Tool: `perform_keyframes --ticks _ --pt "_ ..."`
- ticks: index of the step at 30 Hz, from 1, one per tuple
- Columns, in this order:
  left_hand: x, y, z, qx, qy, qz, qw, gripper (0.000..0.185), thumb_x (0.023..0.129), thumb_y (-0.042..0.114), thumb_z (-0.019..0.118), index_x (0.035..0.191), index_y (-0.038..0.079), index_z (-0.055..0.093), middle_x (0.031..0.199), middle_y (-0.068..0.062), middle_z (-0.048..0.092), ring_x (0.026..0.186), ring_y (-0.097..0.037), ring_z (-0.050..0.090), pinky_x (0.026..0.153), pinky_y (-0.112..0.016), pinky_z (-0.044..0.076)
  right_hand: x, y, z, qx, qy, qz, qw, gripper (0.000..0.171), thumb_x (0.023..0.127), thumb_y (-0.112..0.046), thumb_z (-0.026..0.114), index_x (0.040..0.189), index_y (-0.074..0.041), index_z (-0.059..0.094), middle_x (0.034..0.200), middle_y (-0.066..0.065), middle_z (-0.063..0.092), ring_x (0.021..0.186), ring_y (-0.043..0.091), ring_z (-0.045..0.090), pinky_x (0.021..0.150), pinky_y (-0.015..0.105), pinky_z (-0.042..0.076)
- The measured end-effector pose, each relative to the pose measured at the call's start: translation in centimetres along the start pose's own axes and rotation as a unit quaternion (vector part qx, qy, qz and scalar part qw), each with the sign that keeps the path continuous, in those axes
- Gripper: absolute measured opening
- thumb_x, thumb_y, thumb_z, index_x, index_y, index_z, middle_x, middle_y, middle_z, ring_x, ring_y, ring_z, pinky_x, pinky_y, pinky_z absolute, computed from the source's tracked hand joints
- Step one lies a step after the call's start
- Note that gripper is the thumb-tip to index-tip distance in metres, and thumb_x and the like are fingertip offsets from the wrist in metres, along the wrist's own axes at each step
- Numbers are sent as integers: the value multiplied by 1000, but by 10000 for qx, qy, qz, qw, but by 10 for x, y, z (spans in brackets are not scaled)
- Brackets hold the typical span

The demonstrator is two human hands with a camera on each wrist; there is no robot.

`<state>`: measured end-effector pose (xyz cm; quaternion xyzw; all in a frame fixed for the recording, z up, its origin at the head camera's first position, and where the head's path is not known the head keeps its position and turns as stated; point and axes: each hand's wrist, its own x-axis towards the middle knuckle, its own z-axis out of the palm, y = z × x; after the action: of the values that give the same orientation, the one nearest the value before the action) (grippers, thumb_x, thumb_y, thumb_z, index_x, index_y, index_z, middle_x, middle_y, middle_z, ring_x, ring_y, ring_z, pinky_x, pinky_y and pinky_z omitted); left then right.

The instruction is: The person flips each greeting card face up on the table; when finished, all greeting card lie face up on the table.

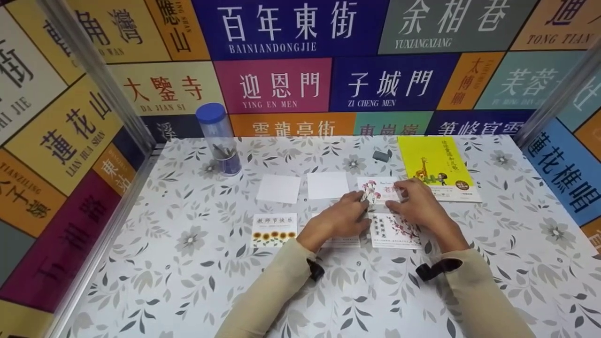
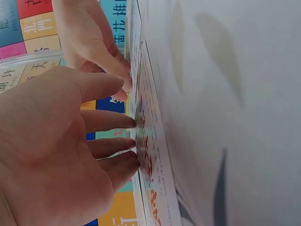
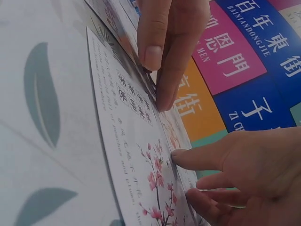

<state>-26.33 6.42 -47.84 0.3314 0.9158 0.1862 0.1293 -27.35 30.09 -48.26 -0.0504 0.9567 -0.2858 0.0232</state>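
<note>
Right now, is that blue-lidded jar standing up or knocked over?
Upright. The clear jar stands on its base on the table, blue lid on top, away from both hands.

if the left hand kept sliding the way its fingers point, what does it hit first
Probably the right hand: the left hand points up and to the right across the flower card, where the right hand's fingers already rest. Depth is hard to judge.

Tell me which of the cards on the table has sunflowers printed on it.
The sunflower card lies at the left end of the near row, apart from both hands. The two cards behind it are blank white; those by the hands show pink blossoms.
</note>
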Motion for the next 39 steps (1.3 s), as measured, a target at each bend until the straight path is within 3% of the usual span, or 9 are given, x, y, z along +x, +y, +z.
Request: perform_keyframes --ticks 9,13,16,23,28,33,39 --pt "1 -2 0 -121 85 99 9998 62 101 35 55 155 9 37 166 -13 25 155 -26 22 126 -36 22 0 1 1 15 130 -70 9999 64 87 -26 78 140 1 55 116 22 57 102 35 55 85 46 48" --pt "-2 -5 -10 -393 290 252 9985 62 101 32 55 155 7 37 163 -15 31 154 -26 27 126 -34 24 0 0 -2 137 196 -35 9997 60 90 -27 75 141 -1 54 119 22 58 104 35 59 88 48 51" --pt "-12 -15 -19 -715 520 276 9957 61 101 31 56 154 5 38 161 -15 36 152 -26 31 126 -35 25 1 -2 -2 374 261 34 9990 56 95 -30 69 142 -5 54 125 21 59 108 35 63 93 51 53" --pt "-52 -64 -29 -1104 1224 -150 9862 59 98 25 62 149 2 44 148 -16 52 136 -28 51 118 -38 39 6 -27 12 835 182 -251 9960 49 97 -31 66 138 -7 57 130 18 60 111 34 66 95 49 56" --pt "-67 -90 -32 -1358 1565 -496 9770 57 96 21 63 146 -1 47 140 -19 57 128 -30 56 116 -40 42 15 -55 32 803 -30 -648 9947 47 96 -28 68 137 -7 58 129 15 62 111 29 66 94 45 57" --pt "-71 -96 -34 -1796 1517 -717 9693 60 96 22 63 148 0 44 134 -19 60 112 -28 62 107 -38 49 22 -76 49 691 -191 -1018 9922 46 95 -30 69 134 -7 62 133 14 60 114 31 64 93 44 57" --pt "-72 -93 -33 -1653 1358 -784 9737 60 97 25 63 149 0 44 126 -17 63 109 -28 61 103 -40 50 20 -80 57 633 -189 -1128 9914 43 93 -25 72 129 -4 65 135 14 59 116 32 63 96 45 55"
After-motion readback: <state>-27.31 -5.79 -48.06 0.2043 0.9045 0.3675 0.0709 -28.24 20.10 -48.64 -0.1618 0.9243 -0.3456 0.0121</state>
